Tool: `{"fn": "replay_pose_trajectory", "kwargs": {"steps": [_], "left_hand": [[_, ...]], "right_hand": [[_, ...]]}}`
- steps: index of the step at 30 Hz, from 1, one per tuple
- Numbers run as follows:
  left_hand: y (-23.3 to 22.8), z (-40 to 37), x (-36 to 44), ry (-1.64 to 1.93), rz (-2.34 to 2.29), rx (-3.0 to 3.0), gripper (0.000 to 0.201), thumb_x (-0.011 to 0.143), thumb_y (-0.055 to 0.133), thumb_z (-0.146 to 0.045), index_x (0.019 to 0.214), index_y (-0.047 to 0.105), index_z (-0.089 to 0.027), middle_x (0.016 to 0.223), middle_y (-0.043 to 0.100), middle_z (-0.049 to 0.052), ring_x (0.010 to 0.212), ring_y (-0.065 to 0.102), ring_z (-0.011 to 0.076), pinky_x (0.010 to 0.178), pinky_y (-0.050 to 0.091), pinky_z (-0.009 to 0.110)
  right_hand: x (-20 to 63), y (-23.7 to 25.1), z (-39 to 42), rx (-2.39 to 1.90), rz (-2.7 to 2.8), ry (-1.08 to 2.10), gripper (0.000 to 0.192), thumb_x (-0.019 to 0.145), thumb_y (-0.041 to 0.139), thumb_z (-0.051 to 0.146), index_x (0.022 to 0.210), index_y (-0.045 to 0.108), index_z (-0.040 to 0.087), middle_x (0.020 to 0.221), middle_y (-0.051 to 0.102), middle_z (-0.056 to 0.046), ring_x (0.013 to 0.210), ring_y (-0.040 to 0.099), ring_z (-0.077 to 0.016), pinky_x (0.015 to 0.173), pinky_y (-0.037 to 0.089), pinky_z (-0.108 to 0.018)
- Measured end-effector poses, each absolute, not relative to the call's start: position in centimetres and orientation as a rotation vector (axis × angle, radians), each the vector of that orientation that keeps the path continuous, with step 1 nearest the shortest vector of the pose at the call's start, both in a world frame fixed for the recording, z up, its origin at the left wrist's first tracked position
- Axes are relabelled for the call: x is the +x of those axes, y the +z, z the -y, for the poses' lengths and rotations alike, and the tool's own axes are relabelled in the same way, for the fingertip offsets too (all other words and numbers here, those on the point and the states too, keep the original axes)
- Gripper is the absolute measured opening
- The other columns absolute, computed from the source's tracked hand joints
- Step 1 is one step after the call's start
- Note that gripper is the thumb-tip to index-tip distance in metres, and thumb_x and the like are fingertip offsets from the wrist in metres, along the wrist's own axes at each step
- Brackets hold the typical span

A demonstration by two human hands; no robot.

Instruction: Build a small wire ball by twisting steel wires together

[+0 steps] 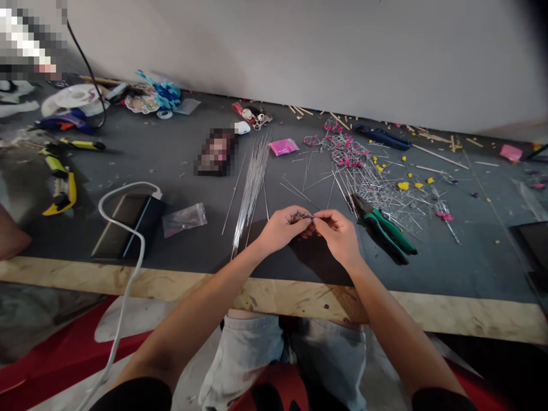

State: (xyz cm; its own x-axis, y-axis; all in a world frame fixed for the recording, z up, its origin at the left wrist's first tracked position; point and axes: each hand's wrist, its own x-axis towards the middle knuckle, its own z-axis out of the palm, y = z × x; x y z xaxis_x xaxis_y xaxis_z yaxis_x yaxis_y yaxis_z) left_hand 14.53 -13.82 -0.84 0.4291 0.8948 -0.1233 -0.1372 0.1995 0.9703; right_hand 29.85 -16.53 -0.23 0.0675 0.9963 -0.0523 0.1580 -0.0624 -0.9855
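I pinched a small wire piece [303, 216] between both hands, left hand [280, 228] and right hand [338, 231] closed on it; its long axis ran left-right, above the table [171, 171] edge.

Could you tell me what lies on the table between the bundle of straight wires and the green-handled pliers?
In the head view, both hands, left and right, pinch a small wire piece between the wire bundle and pliers.

One view only — the camera sits on the person's head and looks forward and down. The left hand [280, 228] and right hand [338, 231] are close below it, centre frame; beyond them the wall [299, 51].
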Motion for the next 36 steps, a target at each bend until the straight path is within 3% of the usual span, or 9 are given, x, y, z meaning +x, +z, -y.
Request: {"fn": "replay_pose_trajectory", "kwargs": {"steps": [9,15,19,36], "left_hand": [[-0.5,14.0,14.3,0.892,-0.826,1.243,0.02,0.081,0.058,-0.035,0.082,0.064,-0.016,0.07,0.065,0.002,0.064,0.063,0.0111,0.061,0.052,0.024],[0.2,13.6,13.4,0.807,-0.729,1.208,0.021,0.08,0.059,-0.035,0.079,0.065,-0.016,0.07,0.066,0.003,0.06,0.06,0.0106,0.057,0.051,0.023],[0.5,13.4,13.0,0.714,-0.671,1.175,0.019,0.078,0.063,-0.034,0.078,0.066,-0.016,0.072,0.066,0.004,0.062,0.061,0.0115,0.056,0.052,0.024],[0.7,13.3,12.6,0.517,-0.563,1.156,0.025,0.078,0.064,-0.035,0.083,0.057,-0.011,0.069,0.065,0.004,0.06,0.06,0.0099,0.046,0.044,0.018]], "right_hand": [[29.9,-0.2,16.6,-1.393,1.238,1.148,0.015,0.074,0.064,0.033,0.08,0.062,0.02,0.064,0.061,0.002,0.058,0.055,-0.0116,0.057,0.045,-0.025],[30.9,0.3,16.2,-1.119,0.965,1.699,0.012,0.076,0.06,0.03,0.079,0.065,0.019,0.069,0.063,0.0,0.06,0.057,-0.0115,0.055,0.045,-0.026],[31.4,0.7,16.2,-1.05,0.876,1.906,0.012,0.074,0.067,0.029,0.073,0.064,0.018,0.07,0.064,-0.001,0.057,0.056,-0.009,0.052,0.044,-0.023],[32.1,-0.9,16.0,-0.866,0.872,2.143,0.021,0.068,0.076,0.031,0.071,0.063,0.014,0.066,0.069,-0.004,0.054,0.062,-0.0106,0.047,0.048,-0.019]]}}
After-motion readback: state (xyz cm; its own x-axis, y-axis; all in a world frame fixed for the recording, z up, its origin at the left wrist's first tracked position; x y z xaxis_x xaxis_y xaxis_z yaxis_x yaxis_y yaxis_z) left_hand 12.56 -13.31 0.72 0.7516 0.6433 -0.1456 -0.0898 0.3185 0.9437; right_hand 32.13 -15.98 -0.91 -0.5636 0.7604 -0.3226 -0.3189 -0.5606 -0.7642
